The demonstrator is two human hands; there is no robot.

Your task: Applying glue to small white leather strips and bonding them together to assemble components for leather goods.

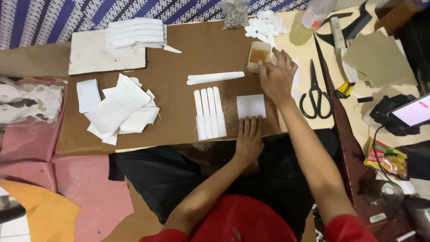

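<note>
My left hand (249, 136) lies flat on the brown board (179, 58), fingertips touching the near edge of a small white square piece (251, 105). My right hand (277, 77) reaches to a small container of amber glue (258, 55), fingers curled at its rim; whether they pinch anything I cannot tell. Left of the square lie several white strips (209, 113) side by side. Two longer white strips (215, 77) rest above them.
Black scissors (316, 93) lie right of my right hand. A pile of white cut pieces (121, 110) and a stack of strips (134, 33) sit at left. Small white bits (265, 26), a bottle (309, 20), a knife (338, 36), and a phone (414, 112) are at right.
</note>
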